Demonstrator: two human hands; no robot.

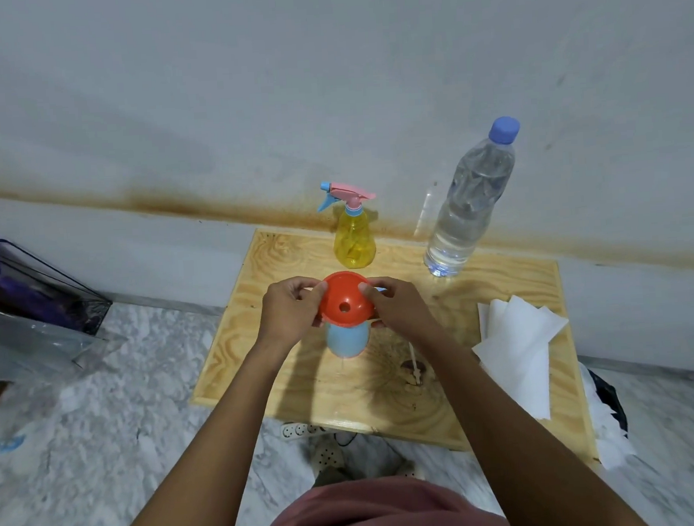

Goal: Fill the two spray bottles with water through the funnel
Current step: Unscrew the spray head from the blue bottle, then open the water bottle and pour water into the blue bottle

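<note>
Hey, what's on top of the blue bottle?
An orange funnel sits over the blue spray bottle, with the left hand and right hand gripping its rim. The funnel's bowl covers the bottle's neck and opening, so whether the spout is seated inside cannot be seen.

Surfaces noted: funnel (344,301) is orange-red plastic, smooth, with a slight sheen. The blue bottle (348,340) under it is opaque plastic, matt. The far yellow spray bottle (354,242) is translucent glossy plastic; its trigger head (347,193) is opaque pink and blue plastic. The water bottle (466,210), far right, is clear ribbed plastic, glossy. The table (303,371) is pale bare-looking wood, strongly grained, matt. The paper towels (517,346), right, are white, matt. The floor (103,420) is marble-patterned, smooth.
</note>
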